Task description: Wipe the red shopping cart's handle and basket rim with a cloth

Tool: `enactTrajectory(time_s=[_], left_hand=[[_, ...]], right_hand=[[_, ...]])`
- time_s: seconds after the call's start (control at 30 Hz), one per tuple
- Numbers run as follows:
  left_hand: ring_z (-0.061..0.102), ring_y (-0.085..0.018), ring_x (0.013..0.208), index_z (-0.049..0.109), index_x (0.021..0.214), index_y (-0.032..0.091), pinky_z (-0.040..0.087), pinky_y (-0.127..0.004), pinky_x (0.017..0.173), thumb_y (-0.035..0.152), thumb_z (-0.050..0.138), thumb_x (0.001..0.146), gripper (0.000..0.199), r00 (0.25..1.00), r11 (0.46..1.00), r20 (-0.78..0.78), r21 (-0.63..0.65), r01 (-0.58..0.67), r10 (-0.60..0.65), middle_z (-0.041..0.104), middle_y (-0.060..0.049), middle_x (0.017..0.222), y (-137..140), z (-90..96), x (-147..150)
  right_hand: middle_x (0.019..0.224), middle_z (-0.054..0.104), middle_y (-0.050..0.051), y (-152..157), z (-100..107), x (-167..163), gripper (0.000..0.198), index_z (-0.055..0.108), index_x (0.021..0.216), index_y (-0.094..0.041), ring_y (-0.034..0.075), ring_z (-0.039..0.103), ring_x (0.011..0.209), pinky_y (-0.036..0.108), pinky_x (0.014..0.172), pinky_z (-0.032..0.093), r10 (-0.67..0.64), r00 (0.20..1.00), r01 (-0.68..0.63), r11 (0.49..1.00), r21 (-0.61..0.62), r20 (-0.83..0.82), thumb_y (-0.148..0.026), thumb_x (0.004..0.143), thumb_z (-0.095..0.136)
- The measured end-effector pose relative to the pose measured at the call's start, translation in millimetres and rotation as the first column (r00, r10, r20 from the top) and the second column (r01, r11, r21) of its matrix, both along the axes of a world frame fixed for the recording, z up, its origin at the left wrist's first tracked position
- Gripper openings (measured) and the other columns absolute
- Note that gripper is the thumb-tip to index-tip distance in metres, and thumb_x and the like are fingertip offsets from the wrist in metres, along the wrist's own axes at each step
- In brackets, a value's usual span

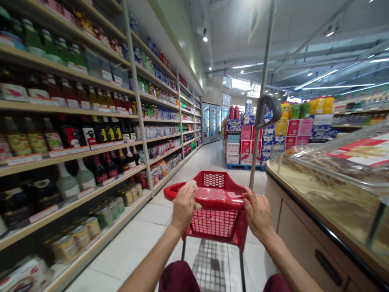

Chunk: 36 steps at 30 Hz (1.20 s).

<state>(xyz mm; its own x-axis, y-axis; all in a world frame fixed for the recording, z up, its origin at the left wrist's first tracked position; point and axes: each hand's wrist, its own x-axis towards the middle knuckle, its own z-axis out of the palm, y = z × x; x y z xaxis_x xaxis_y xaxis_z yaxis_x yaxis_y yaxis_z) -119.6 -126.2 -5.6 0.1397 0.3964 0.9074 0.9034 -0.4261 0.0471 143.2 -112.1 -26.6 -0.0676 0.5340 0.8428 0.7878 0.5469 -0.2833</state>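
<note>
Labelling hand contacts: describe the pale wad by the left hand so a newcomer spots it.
Start at the red cart, lower centre. Go to its handle, where the left hand grips. The wad shows at that hand, pale and crumpled against glossy red.

**Inside a supermarket aisle**

This is a shop, a self-service supermarket, shown by the red shopping cart on the tiled floor. Left of the cart, long shelves carry rows of bottles and cans, with price labels along the edges. Ahead of it, boxed goods are stacked on a blue pallet; farther off stand glass-door coolers. Right of it is a glass-walled display case.
</note>
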Motion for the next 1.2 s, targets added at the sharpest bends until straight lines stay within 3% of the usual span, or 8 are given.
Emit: enactTrajectory(time_s=[0.1, 0.3, 0.5, 0.73, 0.9, 1.0, 1.13, 1.2], left_hand=[[0.04, -0.019, 0.118, 0.052, 0.109, 0.017, 0.04, -0.04, 0.096, 0.016, 0.036, 0.083, 0.031, 0.986, 0.994, -0.125, -0.019, 0.107, -0.108, 0.051, -0.009, 0.122, 0, -6.4, 13], [0.053, -0.021, 0.105, 0.055, 0.104, 0.015, 0.046, -0.043, 0.088, 0.021, 0.033, 0.084, 0.03, 0.994, 0.996, 0.06, -0.035, -0.087, 0.089, 0.06, -0.01, 0.107, 6, 1.0, -5], [0.04, -0.019, 0.119, 0.05, 0.113, 0.014, 0.042, -0.038, 0.095, 0.015, 0.038, 0.082, 0.033, 0.92, 0.969, -0.304, -0.073, 0.236, -0.247, 0.051, -0.011, 0.121, 6, 10.5, 81], [0.052, -0.02, 0.106, 0.056, 0.102, 0.015, 0.048, -0.041, 0.088, 0.017, 0.035, 0.083, 0.029, 0.994, 0.998, -0.109, -0.062, -0.02, 0.013, 0.059, -0.01, 0.111, 8, 12.2, 41], [0.039, -0.02, 0.119, 0.053, 0.109, 0.015, 0.044, -0.038, 0.093, 0.012, 0.039, 0.081, 0.032, 0.926, 0.98, -0.323, -0.03, 0.195, -0.194, 0.054, -0.01, 0.118, 5, 7.9, 99], [0.042, -0.019, 0.117, 0.054, 0.108, 0.016, 0.044, -0.037, 0.093, 0.014, 0.04, 0.081, 0.031, 0.93, 0.982, -0.319, -0.011, 0.189, -0.182, 0.055, -0.009, 0.116, 3, 6.0, 75], [0.054, -0.021, 0.103, 0.057, 0.102, 0.016, 0.049, -0.041, 0.085, 0.02, 0.036, 0.083, 0.028, 0.995, 0.998, -0.087, 0.036, -0.048, 0.051, 0.06, -0.01, 0.108, 5, 4.4, 9], [0.054, -0.021, 0.103, 0.057, 0.101, 0.016, 0.049, -0.042, 0.085, 0.02, 0.036, 0.083, 0.028, 0.996, 0.997, -0.059, 0.03, -0.066, 0.067, 0.06, -0.01, 0.108, 6, 4.0, 12]], right_hand=[[0.09, 0.061, 0.006, 2, -2, 2, 0.038, 0.041, 0.12, -0.019, 0.021, 0.052, 0.086, 0.046, 0.089, 0.029, 0.005, 1.0, -0.005, 1.0, 0.017, 0.007, -0.031, 0.087, 0.028], [0.092, 0.06, 0.007, 2, -4, -3, 0.038, 0.04, 0.121, -0.017, 0.021, 0.051, 0.088, 0.045, 0.088, 0.03, -0.006, 1.0, 0.006, 0.999, 0.034, -0.021, -0.03, 0.088, 0.028], [0.093, 0.06, 0.006, 3, -3, 0, 0.038, 0.038, 0.123, -0.018, 0.019, 0.052, 0.087, 0.042, 0.088, 0.032, 0.009, 1.0, -0.008, 0.999, 0.048, -0.013, -0.028, 0.087, 0.031], [0.094, 0.061, 0.006, 0, -1, -5, 0.039, 0.036, 0.125, -0.018, 0.02, 0.052, 0.089, 0.045, 0.091, 0.03, -0.003, 0.999, 0.004, 0.999, 0.034, -0.048, -0.028, 0.087, 0.031], [0.093, 0.062, 0.006, 0, -1, -4, 0.041, 0.035, 0.127, -0.019, 0.019, 0.054, 0.087, 0.044, 0.089, 0.032, -0.015, 0.999, 0.018, 0.999, 0.051, -0.05, -0.029, 0.087, 0.031], [0.093, 0.062, 0.006, 1, -2, -1, 0.041, 0.034, 0.127, -0.019, 0.019, 0.054, 0.088, 0.044, 0.089, 0.033, -0.015, 0.999, 0.017, 0.999, 0.048, -0.04, -0.029, 0.088, 0.031], [0.091, 0.061, 0.006, 0, -1, -3, 0.04, 0.037, 0.125, -0.017, 0.02, 0.054, 0.088, 0.045, 0.09, 0.032, -0.006, 0.998, 0.009, 0.999, 0.05, -0.06, -0.03, 0.087, 0.031], [0.09, 0.061, 0.007, 0, 0, -6, 0.04, 0.038, 0.124, -0.017, 0.02, 0.053, 0.088, 0.045, 0.09, 0.032, -0.014, 0.997, 0.017, 0.999, 0.045, -0.076, -0.03, 0.087, 0.031]])
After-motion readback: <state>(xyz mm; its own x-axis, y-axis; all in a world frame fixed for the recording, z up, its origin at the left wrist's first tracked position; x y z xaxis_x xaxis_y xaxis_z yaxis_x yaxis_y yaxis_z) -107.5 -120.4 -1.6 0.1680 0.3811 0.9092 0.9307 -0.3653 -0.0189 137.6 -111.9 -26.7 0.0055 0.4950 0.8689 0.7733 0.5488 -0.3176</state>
